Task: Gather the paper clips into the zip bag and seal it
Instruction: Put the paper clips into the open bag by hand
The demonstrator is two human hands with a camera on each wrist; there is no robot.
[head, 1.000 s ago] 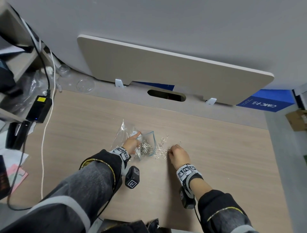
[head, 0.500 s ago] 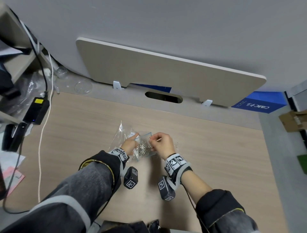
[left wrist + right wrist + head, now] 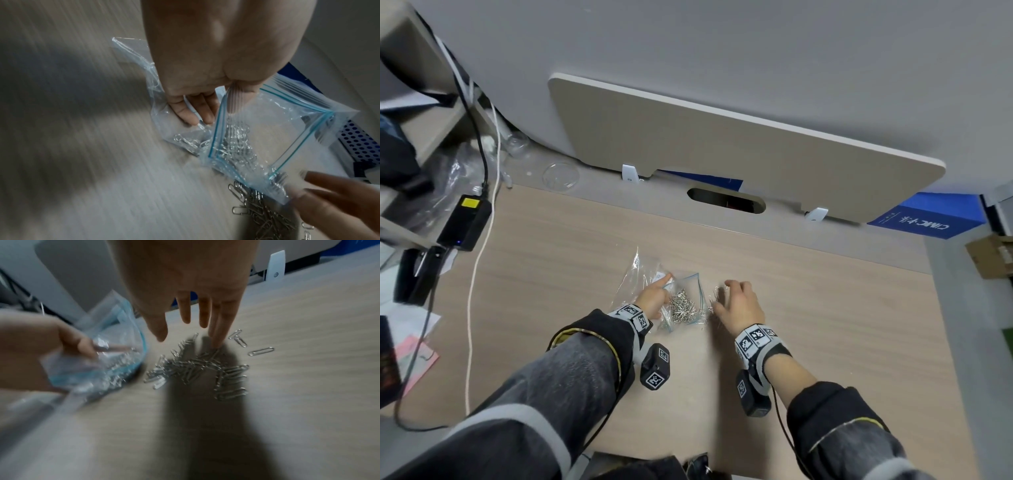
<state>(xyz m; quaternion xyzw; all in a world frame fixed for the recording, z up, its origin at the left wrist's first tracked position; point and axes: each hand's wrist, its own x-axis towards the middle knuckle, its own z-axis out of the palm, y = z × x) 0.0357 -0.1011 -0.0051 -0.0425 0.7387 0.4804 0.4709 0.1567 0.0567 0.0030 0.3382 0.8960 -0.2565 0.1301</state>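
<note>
A clear zip bag (image 3: 690,286) with a blue zip strip lies on the wooden desk, its mouth facing right. My left hand (image 3: 654,296) pinches the bag's rim (image 3: 223,104) and holds the mouth open. A heap of silver paper clips (image 3: 236,142) sits inside the bag. Several loose paper clips (image 3: 201,368) lie on the desk just right of the mouth. My right hand (image 3: 739,303) hovers over them with straight, spread fingers (image 3: 216,331), its fingertips at the pile, holding nothing.
Another crumpled clear bag (image 3: 635,274) lies under my left hand. A black power adapter (image 3: 464,222) and a white cable (image 3: 474,291) run along the desk's left side. A clear dish (image 3: 560,176) and a blue box (image 3: 928,216) sit at the back.
My right hand went from the loose pile to the bag's mouth with clips and has come back over the pile, fingers spread. The left hand kept its hold on the bag.
</note>
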